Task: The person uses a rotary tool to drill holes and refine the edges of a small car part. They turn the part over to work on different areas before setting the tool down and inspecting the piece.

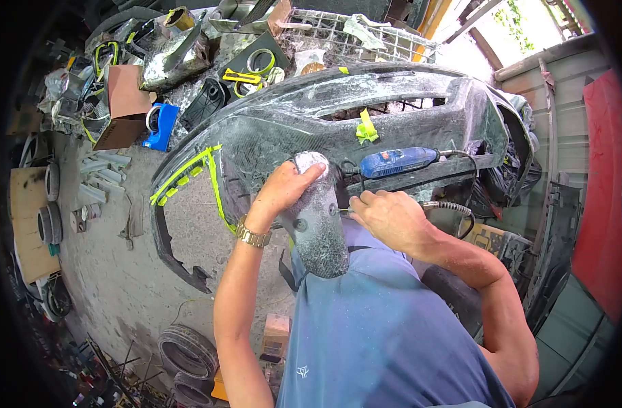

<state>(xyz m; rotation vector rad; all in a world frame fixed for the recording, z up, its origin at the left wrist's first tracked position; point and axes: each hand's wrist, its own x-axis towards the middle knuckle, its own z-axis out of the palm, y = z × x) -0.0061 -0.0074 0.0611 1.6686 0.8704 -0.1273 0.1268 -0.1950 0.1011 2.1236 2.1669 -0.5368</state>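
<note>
My left hand (pixel 287 188) grips the upper end of a long, rounded dark piece (pixel 317 238) coated with pale dust, which has two round recesses. My right hand (pixel 389 216) is closed at the piece's right edge, around a thin tool whose tip points at a recess; most of the tool is hidden by my fingers. A ribbed flexible cable (pixel 447 206) runs out behind that hand. Beyond lies a large dusty bumper-like panel (pixel 277 136) with yellow-green tape (pixel 215 180) on its left part. On the panel rests a blue power tool (pixel 399 162) with a black cord.
Behind the panel are a yellow cutter (pixel 241 77), tape rolls (pixel 260 61), a blue tape dispenser (pixel 160 127) and a wire rack (pixel 351 34). Tires (pixel 188 350) stand at the lower left. A red panel (pixel 604 190) leans at the right.
</note>
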